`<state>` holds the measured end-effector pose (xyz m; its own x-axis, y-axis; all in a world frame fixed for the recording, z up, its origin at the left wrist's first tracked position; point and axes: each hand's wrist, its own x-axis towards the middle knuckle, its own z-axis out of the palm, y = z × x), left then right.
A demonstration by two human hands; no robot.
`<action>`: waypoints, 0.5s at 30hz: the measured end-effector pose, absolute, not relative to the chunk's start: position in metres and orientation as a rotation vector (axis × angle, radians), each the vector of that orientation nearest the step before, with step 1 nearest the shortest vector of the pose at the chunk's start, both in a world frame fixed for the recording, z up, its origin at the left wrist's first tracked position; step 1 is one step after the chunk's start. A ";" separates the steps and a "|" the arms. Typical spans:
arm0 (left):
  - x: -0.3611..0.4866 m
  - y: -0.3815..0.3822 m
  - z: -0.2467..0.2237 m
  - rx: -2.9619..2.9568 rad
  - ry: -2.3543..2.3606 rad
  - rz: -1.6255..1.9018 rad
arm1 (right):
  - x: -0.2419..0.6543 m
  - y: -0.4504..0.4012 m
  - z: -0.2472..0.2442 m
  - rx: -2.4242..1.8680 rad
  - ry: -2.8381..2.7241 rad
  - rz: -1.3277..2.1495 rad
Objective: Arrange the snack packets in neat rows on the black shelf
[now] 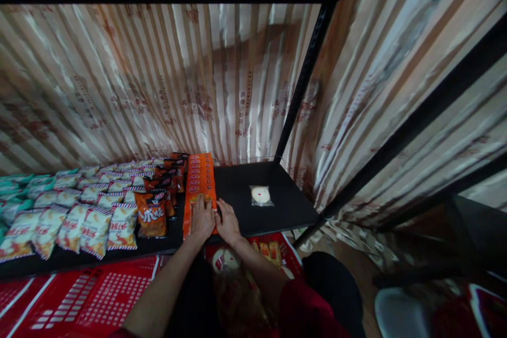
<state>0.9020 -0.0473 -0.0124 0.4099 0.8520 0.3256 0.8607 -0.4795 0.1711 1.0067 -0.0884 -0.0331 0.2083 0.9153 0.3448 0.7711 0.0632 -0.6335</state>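
Note:
A long, flat orange packet (201, 174) printed with rows of ovals lies on the black shelf (233, 177), its far end near the curtain. My left hand (203, 217) rests on the packet's near part, fingers stretched forward over it. Along the right edge of the packet is my right hand (228, 220), touching it, with a dark gap between thumb and fingers. Both hands cover much of the packet's near end. To the right, a round white item in a clear wrapper (260, 195) lies alone on the shelf.
Left of the orange packet stand brown-orange snack bags (152, 216) and rows of white snack bags (122, 227). Red plastic baskets (119, 285) sit below the shelf edge; one holds wrapped goods. A black post (303, 84) rises at the back corner before a striped curtain (237, 63).

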 end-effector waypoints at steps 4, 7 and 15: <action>0.910 -0.065 -0.014 -2.685 -1.527 -0.586 | 1.011 -0.108 -0.031 -1.783 -1.552 0.275; 0.915 -0.078 -0.017 -2.771 -1.460 -0.618 | 1.015 -0.123 -0.033 -1.793 -1.543 0.287; 0.922 -0.118 -0.028 -2.931 -1.310 -0.839 | 1.025 -0.166 -0.044 -1.609 -1.450 0.191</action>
